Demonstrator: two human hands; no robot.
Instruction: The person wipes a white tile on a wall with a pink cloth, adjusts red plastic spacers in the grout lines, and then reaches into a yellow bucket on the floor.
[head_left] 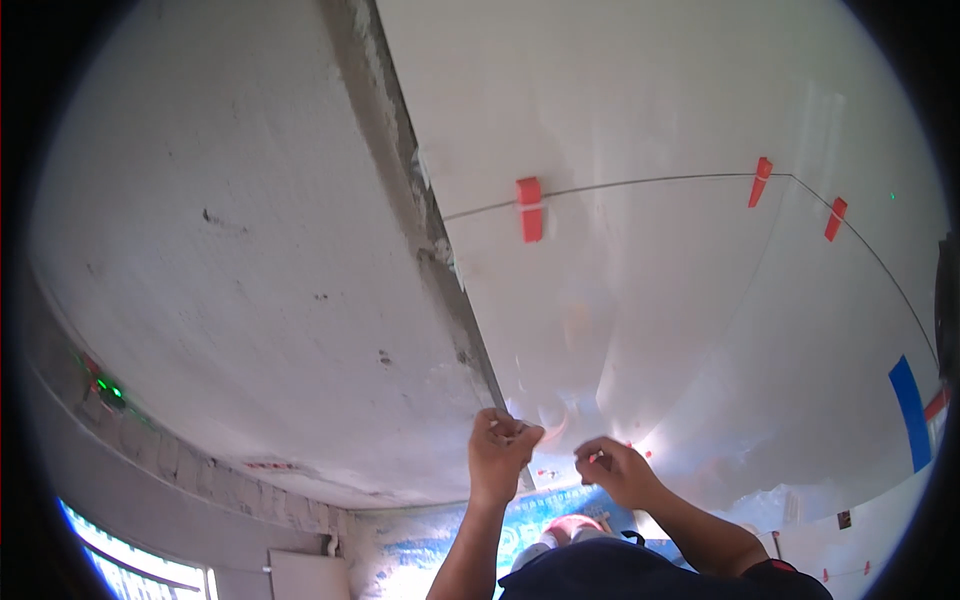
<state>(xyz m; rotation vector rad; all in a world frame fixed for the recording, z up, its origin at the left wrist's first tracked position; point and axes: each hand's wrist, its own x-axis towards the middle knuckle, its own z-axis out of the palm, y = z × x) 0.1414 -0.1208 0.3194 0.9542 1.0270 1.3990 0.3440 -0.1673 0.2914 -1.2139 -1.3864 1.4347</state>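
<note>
My left hand (500, 460) is raised beside the edge of the glossy white wall tiles (680, 300). Its thumb and fingers are pinched together; whatever they hold, if anything, is too small to make out. To its right, my right hand (622, 472) is closed with the fingers curled in front of the tile. A speck of red shows at its fingertips, too small to name. Higher on the tiles, red tile-levelling wedges sit across the thin joint lines: one wedge (530, 210) at the left, another (760, 182) further right, and a third (837, 219) past the corner.
Left of the tile edge runs a bare, rough plaster wall (230, 230) with a grey mortar strip (400, 170). Blue tape (910, 413) is stuck on the tiles at right. A device with green lights (108, 390) is at far left, above a bright window (130, 565). Blue printed sheeting (430, 545) lies below.
</note>
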